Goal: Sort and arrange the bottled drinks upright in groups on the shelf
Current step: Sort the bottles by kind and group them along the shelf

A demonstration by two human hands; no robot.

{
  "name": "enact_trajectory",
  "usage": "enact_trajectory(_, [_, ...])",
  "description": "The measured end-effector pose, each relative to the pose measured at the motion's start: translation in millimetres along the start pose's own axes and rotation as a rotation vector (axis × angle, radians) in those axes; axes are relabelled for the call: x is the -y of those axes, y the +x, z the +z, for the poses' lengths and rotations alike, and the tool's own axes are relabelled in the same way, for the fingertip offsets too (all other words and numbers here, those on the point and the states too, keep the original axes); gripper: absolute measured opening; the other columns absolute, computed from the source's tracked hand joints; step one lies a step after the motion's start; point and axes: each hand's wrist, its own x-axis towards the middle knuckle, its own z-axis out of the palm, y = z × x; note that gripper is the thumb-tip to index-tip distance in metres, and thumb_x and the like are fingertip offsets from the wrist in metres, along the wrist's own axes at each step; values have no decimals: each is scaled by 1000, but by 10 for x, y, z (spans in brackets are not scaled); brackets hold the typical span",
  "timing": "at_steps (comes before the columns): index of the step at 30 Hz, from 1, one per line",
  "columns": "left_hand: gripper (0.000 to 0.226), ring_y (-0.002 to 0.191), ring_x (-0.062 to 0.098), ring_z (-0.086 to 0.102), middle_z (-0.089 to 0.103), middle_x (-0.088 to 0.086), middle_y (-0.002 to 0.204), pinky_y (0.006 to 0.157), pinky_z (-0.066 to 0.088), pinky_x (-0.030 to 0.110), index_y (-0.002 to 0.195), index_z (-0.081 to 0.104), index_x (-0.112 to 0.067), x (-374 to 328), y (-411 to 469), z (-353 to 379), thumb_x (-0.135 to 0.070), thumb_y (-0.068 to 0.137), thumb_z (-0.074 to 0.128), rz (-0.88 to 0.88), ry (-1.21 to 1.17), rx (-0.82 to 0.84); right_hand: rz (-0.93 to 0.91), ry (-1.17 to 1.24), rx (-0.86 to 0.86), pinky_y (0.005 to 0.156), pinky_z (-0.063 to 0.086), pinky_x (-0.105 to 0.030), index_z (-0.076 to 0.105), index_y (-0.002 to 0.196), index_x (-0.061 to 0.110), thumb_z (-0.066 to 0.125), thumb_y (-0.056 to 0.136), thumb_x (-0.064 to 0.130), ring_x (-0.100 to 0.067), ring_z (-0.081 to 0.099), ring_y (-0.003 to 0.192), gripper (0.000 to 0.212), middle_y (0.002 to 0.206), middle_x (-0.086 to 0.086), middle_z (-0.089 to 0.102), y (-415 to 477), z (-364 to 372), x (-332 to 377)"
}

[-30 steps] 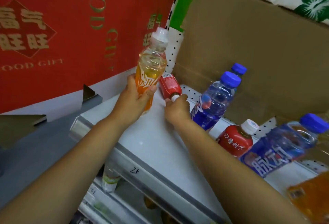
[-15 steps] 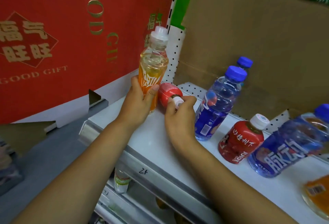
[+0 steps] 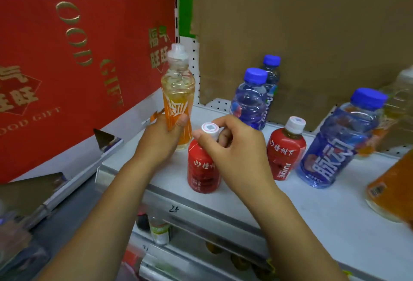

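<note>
My left hand (image 3: pixel 159 140) grips an upright orange drink bottle (image 3: pixel 177 95) at the left end of the white shelf (image 3: pixel 312 209). My right hand (image 3: pixel 234 149) pinches the white cap of a small red juice bottle (image 3: pixel 202 169), which stands upright near the shelf's front edge. A second red juice bottle (image 3: pixel 286 151) stands just to its right. Two blue-capped bottles (image 3: pixel 252 99) stand behind, and a larger blue one (image 3: pixel 337 144) leans at the right.
A red gift box (image 3: pixel 78 57) walls off the left side and brown cardboard (image 3: pixel 301 35) backs the shelf. An orange bottle (image 3: pixel 393 189) lies at the far right edge, and a pale bottle (image 3: pixel 397 102) stands behind the large blue one. Lower shelves hold more bottles (image 3: pixel 159 231).
The small red bottle lay on its side behind my right hand; now it stands upright near the front edge with my fingers on its cap. The orange bottle stays held.
</note>
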Motion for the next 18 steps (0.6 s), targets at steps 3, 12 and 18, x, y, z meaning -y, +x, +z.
enact_trajectory(3, [67,124,25,57,59,7,140,97,43,35,139,55,-21,-72,-311,45,-68,97,33,-149,-69,-173,-10,-20,69,64,47,-21,71,106,25,77,83,45,-6,55,65,31,70,6,61,-10,-95,-23])
enact_trajectory(12, [84,122,6,47,44,-17,141,81,37,11,147,26,-44,-451,-1098,289,-48,79,75,25,-377,69,70,-223,-496,111,42,-36,42,146,16,74,88,44,-20,45,133,72,143,-4,47,-206,-580,-560])
enact_trajectory(18, [82,120,4,43,42,-18,137,90,37,18,145,26,-41,-594,-1123,423,-35,82,79,70,-317,49,291,-277,-188,110,39,-35,29,152,28,77,87,32,-22,44,138,80,152,-1,39,-205,-687,-743])
